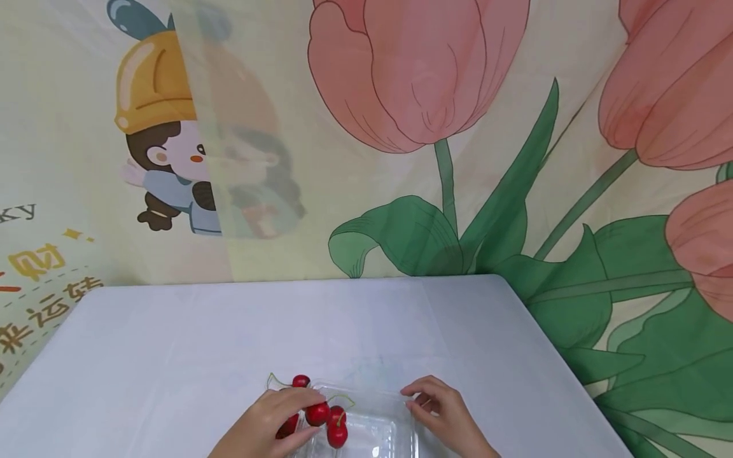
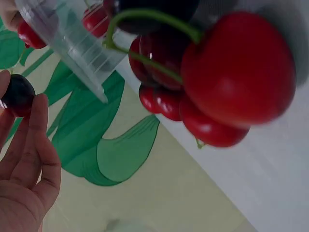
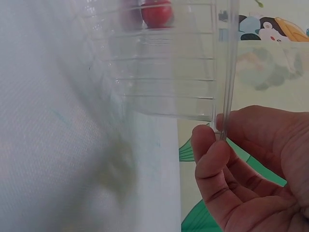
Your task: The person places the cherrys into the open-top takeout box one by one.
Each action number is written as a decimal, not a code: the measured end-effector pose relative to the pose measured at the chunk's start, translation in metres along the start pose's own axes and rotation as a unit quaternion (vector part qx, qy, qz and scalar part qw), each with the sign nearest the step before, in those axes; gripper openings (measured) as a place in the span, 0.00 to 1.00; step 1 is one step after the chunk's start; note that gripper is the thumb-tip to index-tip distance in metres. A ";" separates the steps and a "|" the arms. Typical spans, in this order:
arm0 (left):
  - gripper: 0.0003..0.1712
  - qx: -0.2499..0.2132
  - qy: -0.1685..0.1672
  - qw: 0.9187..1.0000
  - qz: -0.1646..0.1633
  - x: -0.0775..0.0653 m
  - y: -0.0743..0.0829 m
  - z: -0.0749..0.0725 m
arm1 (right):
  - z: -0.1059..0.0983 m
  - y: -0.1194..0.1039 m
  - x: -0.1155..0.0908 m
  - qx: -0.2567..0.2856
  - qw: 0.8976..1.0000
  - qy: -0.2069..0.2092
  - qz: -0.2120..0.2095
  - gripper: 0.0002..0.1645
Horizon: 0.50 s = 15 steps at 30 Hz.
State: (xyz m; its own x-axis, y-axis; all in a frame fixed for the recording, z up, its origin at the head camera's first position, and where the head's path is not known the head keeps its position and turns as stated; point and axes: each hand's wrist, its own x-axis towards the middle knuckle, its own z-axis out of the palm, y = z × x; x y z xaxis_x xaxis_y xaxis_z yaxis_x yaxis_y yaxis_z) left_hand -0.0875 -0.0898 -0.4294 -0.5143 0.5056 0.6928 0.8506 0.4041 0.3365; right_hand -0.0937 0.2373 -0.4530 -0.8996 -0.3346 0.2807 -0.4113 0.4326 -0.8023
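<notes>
My left hand (image 1: 269,420) pinches a red cherry (image 1: 317,414) between thumb and fingers, above the left side of a clear plastic box (image 1: 366,442). The same cherry (image 2: 18,94) looks dark in the left wrist view, held at the fingertips of the left hand (image 2: 24,169). Beside it in the head view, another cherry (image 1: 338,434) with a green stem shows within the box's outline. With thumb and fingers, my right hand (image 1: 443,410) grips the rim at the box's right side; the right wrist view shows the hand (image 3: 256,169) pinching the rim (image 3: 226,96).
Several loose cherries (image 2: 236,67) lie on the white table (image 1: 229,337) left of the box, some partly behind the left hand. One cherry (image 1: 300,380) sits near the box's far left corner. A printed cloth backdrop (image 1: 275,254) hangs behind the table.
</notes>
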 end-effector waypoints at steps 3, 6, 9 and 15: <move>0.17 -0.009 0.005 1.000 0.024 -0.001 0.000 0.009 | 0.000 0.001 -0.001 -0.005 1.000 0.006 -0.013 0.08; 0.16 -0.020 -0.007 0.999 0.037 -0.003 -0.001 0.016 | 0.000 0.000 0.000 -0.002 1.000 0.004 -0.003 0.07; 0.16 -0.017 -0.044 0.999 0.023 -0.006 -0.001 0.020 | -0.001 -0.001 0.000 0.005 1.000 -0.003 0.019 0.07; 0.20 -0.039 -0.143 0.988 -0.037 -0.008 -0.003 0.020 | -0.001 -0.003 0.001 0.011 0.999 -0.006 0.030 0.08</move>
State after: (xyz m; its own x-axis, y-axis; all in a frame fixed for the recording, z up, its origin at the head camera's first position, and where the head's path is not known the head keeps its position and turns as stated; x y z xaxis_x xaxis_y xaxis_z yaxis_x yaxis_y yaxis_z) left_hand -0.0882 -0.0796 -0.4482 -0.5766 0.6758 0.4592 0.8091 0.3945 0.4355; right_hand -0.0938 0.2364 -0.4502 -0.9206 -0.3182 0.2265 -0.3538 0.4336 -0.8287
